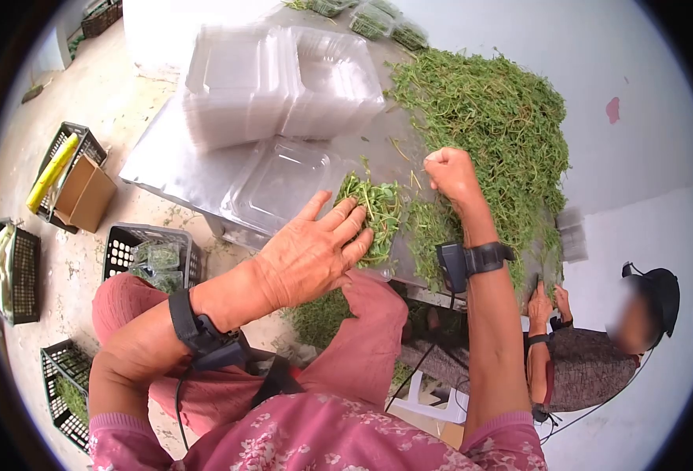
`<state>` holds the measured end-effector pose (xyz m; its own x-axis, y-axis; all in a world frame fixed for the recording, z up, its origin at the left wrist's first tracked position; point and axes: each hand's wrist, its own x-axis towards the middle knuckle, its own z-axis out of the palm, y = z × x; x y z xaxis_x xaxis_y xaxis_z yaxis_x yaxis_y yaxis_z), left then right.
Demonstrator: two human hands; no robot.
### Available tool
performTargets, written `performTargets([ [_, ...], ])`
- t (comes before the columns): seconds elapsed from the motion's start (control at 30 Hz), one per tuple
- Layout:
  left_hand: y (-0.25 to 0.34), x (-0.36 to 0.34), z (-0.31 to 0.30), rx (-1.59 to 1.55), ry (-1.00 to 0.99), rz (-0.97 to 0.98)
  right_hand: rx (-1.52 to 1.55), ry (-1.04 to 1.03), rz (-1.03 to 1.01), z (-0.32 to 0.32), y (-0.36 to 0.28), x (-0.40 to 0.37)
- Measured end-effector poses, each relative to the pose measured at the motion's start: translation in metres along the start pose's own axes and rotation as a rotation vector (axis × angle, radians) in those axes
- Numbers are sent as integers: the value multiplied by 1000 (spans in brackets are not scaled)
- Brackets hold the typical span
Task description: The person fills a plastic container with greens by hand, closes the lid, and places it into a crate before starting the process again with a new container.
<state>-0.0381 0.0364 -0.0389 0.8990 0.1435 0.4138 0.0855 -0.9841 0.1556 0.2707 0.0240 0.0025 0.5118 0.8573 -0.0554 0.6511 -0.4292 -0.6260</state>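
Observation:
My left hand (315,251) lies with its fingers spread on a bunch of leafy green stems (374,212). The bunch seems to sit in the base of a clear plastic clamshell box, whose lid (272,184) is folded back flat on the metal table (166,161). My right hand (452,177) is closed in a fist, just right of the bunch and at the near edge of a large heap of the same greens (488,118). Whatever its fingers may hold is hidden.
Two tall stacks of clear plastic boxes (283,86) stand behind the lid. Filled boxes (389,23) sit at the far edge. Plastic crates (154,239) stand on the floor at left. A co-worker (597,365) has both hands by the heap at right.

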Motion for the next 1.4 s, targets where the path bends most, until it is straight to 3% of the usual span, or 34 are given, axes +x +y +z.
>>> performTargets([
  [0.2,5,5,-10,-97,110,-18,346,-328,-39,-16,-64,-62],
  [0.3,4,6,-12,-85,164,29,303,-301,-50,-8,-69,-55],
  [0.4,2,5,-5,-59,96,30,127,-156,-83,5,-31,-7],
  [0.53,-1,3,3,11,-38,8,-314,28,-110,27,-12,21],
  [0.63,-1,4,4,-25,-37,-11,-492,140,-302,44,12,35],
  [0.73,-2,5,5,-33,-39,-12,-517,147,-360,43,20,38],
  [0.93,-1,3,7,-17,3,-4,37,16,-55,1,-13,-5],
  [0.97,-1,4,6,-21,26,-8,203,-37,-79,-6,-23,-22],
  [1.1,4,5,7,-58,203,20,372,-213,-55,-20,-57,-74],
  [1.2,7,7,3,-43,226,40,341,-328,-91,-12,-57,-94],
  [1.4,4,4,10,33,18,-3,91,-124,-34,-43,0,-94],
])
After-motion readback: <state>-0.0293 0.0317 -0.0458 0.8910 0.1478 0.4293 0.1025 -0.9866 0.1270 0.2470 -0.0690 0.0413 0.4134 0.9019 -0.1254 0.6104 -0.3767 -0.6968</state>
